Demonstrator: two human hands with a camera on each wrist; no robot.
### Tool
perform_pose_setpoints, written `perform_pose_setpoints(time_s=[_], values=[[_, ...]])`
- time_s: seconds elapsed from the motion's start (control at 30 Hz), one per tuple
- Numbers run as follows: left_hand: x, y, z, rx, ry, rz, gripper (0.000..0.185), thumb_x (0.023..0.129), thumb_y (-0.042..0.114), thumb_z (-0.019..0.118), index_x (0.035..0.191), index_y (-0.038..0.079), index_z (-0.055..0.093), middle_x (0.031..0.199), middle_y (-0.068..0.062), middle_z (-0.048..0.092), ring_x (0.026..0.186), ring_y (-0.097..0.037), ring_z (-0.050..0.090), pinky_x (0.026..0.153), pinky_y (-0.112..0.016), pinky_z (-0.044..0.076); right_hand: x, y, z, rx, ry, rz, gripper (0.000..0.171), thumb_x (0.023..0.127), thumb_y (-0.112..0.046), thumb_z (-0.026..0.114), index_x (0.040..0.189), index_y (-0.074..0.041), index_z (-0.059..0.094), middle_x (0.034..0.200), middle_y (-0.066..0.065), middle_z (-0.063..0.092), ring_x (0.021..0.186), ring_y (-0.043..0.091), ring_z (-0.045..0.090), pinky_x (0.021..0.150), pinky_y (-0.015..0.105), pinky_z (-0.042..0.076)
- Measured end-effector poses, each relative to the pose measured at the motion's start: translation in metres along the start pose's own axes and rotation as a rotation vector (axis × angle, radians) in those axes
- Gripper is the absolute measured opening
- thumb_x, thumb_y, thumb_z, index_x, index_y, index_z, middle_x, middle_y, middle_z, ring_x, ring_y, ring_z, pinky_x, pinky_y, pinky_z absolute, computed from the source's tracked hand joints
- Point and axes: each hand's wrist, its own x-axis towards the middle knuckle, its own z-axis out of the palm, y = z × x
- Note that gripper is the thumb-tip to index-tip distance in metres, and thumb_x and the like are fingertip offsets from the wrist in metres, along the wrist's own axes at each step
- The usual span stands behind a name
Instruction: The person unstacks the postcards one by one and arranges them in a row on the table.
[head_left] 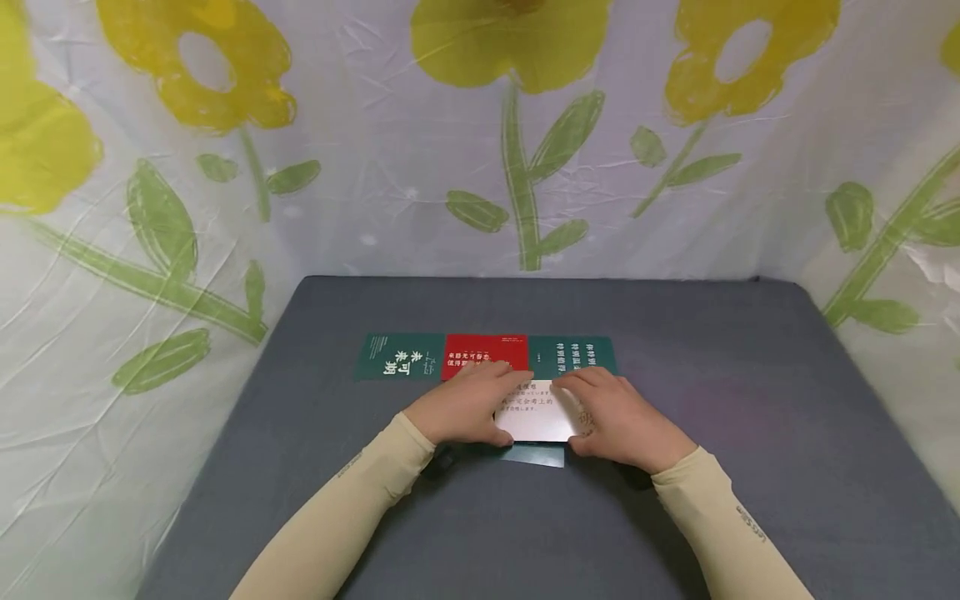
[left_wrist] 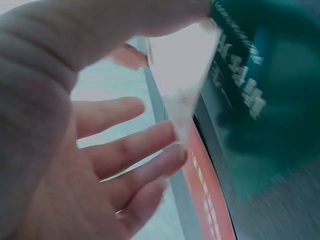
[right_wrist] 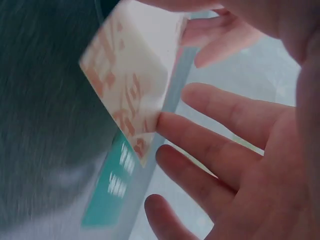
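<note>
A white card [head_left: 536,423] with printed characters is held up just above the table between both hands. My left hand [head_left: 472,406] pinches its left edge between thumb and fingers, and my right hand [head_left: 621,418] grips the right edge the same way. The right wrist view shows large brownish characters on the card [right_wrist: 132,75]. Under it lies another green card [head_left: 536,455], mostly hidden; the left wrist view shows white characters on this green card [left_wrist: 280,110]. Beyond the hands, a green card [head_left: 375,358], a red card [head_left: 486,344] and another green card [head_left: 551,350] form a row.
The cards lie on a grey cloth-covered table [head_left: 300,492]. A pale curtain [head_left: 360,167] printed with yellow flowers and green stems hangs behind the table and along both sides. Beige sleeves cover the forearms.
</note>
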Motion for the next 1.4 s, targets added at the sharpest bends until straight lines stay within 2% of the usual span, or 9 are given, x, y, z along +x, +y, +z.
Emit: perform_pose_setpoints(time_s=[0.1,0.27,0.37,0.47,0.63,0.8,1.13,1.4], values=[[0.021,0.007,0.0,0.001,0.011,0.025,0.101,0.078,0.043,0.094,0.164,0.021,0.047,0.147,-0.001,0.061,0.133,-0.017,0.054,0.12,-0.048,0.04,-0.005,0.016,-0.007,0.013,-0.002,0.037,0.074,0.079,-0.016,0.089,0.148,-0.01,0.061,0.147,0.011,0.063,0.141,0.036,0.051,0.114,0.069,0.042],[0.055,0.018,0.003,-0.002,0.048,0.075,0.099,0.081,0.044,0.091,0.166,0.02,0.044,0.147,0.001,0.059,0.13,-0.016,0.053,0.106,-0.044,0.038,-0.014,0.047,-0.02,0.051,0.001,0.09,0.08,0.08,-0.012,0.084,0.154,-0.008,0.054,0.15,0.011,0.06,0.144,0.035,0.046,0.116,0.067,0.038],[0.075,0.026,0.004,-0.009,0.068,0.082,0.099,0.083,0.044,0.089,0.166,0.019,0.042,0.148,0.001,0.058,0.13,-0.016,0.052,0.1,-0.042,0.036,-0.017,0.065,-0.028,0.068,0.001,0.122,0.083,0.081,-0.011,0.082,0.158,-0.009,0.05,0.155,0.012,0.056,0.147,0.036,0.042,0.117,0.068,0.034],[0.094,0.034,0.006,-0.015,0.067,0.084,0.098,0.085,0.045,0.088,0.167,0.019,0.041,0.152,0.001,0.056,0.133,-0.017,0.052,0.1,-0.043,0.034,-0.021,0.081,-0.035,0.071,-0.013,0.153,0.086,0.083,-0.012,0.081,0.161,-0.009,0.047,0.161,0.015,0.051,0.15,0.039,0.039,0.118,0.07,0.03],[0.125,0.047,0.005,0.016,0.057,0.101,0.093,0.088,0.047,0.086,0.166,0.019,0.043,0.154,-0.001,0.056,0.136,-0.02,0.052,0.103,-0.042,0.037,-0.023,0.103,-0.047,0.06,-0.025,0.186,0.09,0.085,-0.012,0.082,0.165,-0.007,0.041,0.164,0.02,0.047,0.153,0.043,0.034,0.118,0.073,0.025],[0.152,0.056,0.003,0.043,0.073,0.102,0.092,0.088,0.05,0.086,0.165,0.02,0.045,0.155,-0.001,0.056,0.137,-0.02,0.053,0.104,-0.041,0.039,-0.02,0.121,-0.055,0.004,-0.027,0.196,0.097,0.085,-0.011,0.084,0.168,-0.004,0.033,0.166,0.024,0.044,0.153,0.046,0.032,0.117,0.072,0.025],[0.183,0.068,0.007,0.015,0.047,0.089,0.092,0.088,0.053,0.086,0.165,0.021,0.046,0.16,-0.003,0.056,0.142,-0.024,0.055,0.103,-0.043,0.039,-0.02,0.152,-0.06,-0.02,-0.046,0.224,0.099,0.085,-0.012,0.086,0.168,-0.004,0.033,0.165,0.026,0.044,0.153,0.048,0.032,0.114,0.073,0.024],[0.196,0.077,0.012,0.008,0.035,0.084,0.091,0.088,0.055,0.086,0.164,0.022,0.048,0.161,-0.001,0.057,0.145,-0.022,0.056,0.104,-0.044,0.04,-0.025,0.167,-0.063,-0.029,-0.068,0.255,0.101,0.084,-0.014,0.087,0.169,-0.004,0.033,0.166,0.028,0.043,0.152,0.051,0.032,0.112,0.076,0.024]])
